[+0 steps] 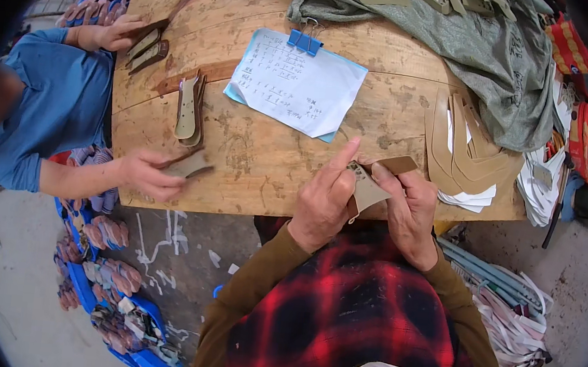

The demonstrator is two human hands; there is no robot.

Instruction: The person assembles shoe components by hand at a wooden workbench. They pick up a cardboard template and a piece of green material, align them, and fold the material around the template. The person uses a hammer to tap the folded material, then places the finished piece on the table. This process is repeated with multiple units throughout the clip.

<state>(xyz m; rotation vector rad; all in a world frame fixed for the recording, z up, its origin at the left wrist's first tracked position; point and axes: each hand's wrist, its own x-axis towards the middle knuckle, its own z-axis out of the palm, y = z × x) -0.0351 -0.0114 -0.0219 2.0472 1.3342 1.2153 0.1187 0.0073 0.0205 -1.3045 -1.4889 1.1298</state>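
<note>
Near the table's front edge, my left hand (323, 199) and my right hand (413, 213) hold a tan shoe-upper piece (369, 193) between them. Dark marks or holes run along its upper left edge. My left index finger points up and away, while the other fingers close on the piece's left side. The fingers of my right hand grip its right side, and a smooth brown flap (398, 165) sticks out above them. Further left lies a stack of curved olive and brown pieces with holes (188, 111), apart from my hands.
A co-worker in a blue shirt (62, 87) at the left holds similar pieces (189, 165). A clipped written sheet (296, 88) lies mid-table. Curved tan cut-outs (446, 145) and a grey-green cloth (488, 75) are at the right. Bundled pieces in blue crates (82, 287) stand on the floor.
</note>
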